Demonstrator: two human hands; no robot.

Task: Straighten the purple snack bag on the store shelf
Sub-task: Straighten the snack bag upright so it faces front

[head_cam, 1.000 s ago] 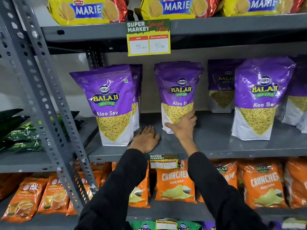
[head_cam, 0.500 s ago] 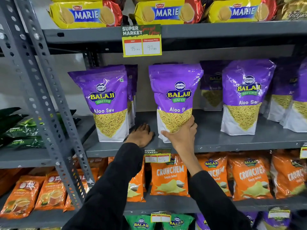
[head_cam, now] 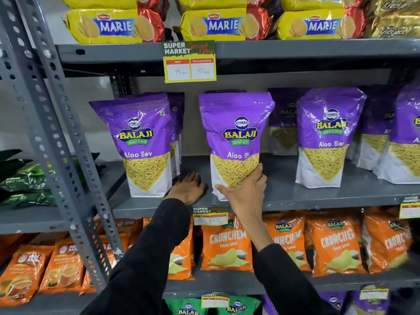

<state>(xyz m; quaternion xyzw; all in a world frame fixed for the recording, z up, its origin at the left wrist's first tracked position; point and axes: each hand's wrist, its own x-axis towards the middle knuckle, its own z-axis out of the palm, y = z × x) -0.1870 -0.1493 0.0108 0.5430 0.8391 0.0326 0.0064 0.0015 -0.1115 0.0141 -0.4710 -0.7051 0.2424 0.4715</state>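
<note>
A purple Balaji Aloo Sev snack bag [head_cam: 236, 133] stands upright near the front of the grey middle shelf [head_cam: 318, 196]. My right hand [head_cam: 243, 189] grips its lower right corner, thumb across the front and fingers behind. My left hand [head_cam: 187, 187] lies flat, palm down, on the shelf just left of the bag, between it and another purple bag [head_cam: 141, 142]. The left hand holds nothing.
More purple Aloo Sev bags [head_cam: 327, 135] stand to the right and behind. A price tag [head_cam: 189, 62] hangs from the shelf above, which carries Marie biscuit packs [head_cam: 227, 25]. Orange Crunchem bags [head_cam: 227, 246] fill the shelf below. A grey perforated upright [head_cam: 56, 123] stands at the left.
The purple bag has come forward from deeper on the shelf toward the front edge, held in my right hand. My left hand stays flat on the shelf.
</note>
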